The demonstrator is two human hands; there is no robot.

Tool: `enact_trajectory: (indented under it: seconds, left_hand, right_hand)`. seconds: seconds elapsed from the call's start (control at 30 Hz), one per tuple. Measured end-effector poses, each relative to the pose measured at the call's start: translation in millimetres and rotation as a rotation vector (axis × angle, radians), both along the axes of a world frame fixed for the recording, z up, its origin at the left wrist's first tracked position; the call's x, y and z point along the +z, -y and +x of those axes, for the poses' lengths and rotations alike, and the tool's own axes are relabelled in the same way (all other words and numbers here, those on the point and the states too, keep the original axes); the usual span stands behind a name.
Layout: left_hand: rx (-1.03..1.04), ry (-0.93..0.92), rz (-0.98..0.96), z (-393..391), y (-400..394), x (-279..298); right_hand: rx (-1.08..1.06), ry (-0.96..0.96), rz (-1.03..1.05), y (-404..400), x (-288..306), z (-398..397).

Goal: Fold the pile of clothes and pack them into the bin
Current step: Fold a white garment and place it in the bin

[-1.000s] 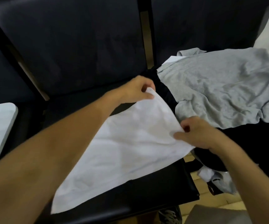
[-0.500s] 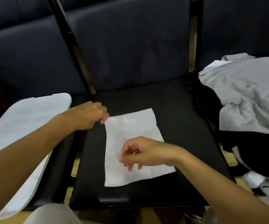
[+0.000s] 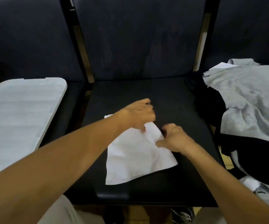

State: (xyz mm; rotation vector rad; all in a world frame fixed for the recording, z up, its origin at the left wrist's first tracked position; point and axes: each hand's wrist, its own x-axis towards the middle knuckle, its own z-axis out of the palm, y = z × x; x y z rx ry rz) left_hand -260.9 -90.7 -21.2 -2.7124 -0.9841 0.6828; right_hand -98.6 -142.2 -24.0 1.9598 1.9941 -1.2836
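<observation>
Head view. We see a folded white garment (image 3: 135, 159) lying on the black seat (image 3: 179, 110) of the middle chair, its far end raised between both hands. Our left hand (image 3: 138, 115) reaches across it, fingers curled down and pinching the cloth at its far edge. Our right hand (image 3: 174, 139) grips the right-hand edge, thumb pressed on top and fingers curled under the fabric. On the chair to the left rests the white bin lid (image 3: 20, 117), well apart from the garment. On the chair to the right lies the remaining pile: a crumpled grey shirt (image 3: 251, 101) over a black garment (image 3: 256, 159), with more pale cloth (image 3: 259, 189) below, partly hidden. Dark padded backrests (image 3: 138, 38) stand behind the seats.
</observation>
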Motion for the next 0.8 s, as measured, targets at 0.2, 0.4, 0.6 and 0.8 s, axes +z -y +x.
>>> enact_trajectory:
  seconds: [0.2, 0.4, 0.6, 0.8]
  left_hand:
    - [0.202, 0.231, 0.208, -92.2, 83.4, 51.8]
    - [0.619, 0.474, 0.376, -176.8, 243.6, 114.2]
    - [1.030, 0.500, 0.506, -249.5, 443.2, 138.6]
    - [1.456, 0.659, 0.432, -269.8, 606.1, 92.5]
  right_hand:
    - [0.288, -0.192, 0.239, 9.3, 26.1, -7.8]
    - [0.613, -0.288, 0.520, 83.0, 92.4, -89.4]
    - [0.957, -0.382, 0.495, 191.3, 129.2, -224.7]
    - [1.293, -0.314, 0.363, 304.0, 95.4, -324.6]
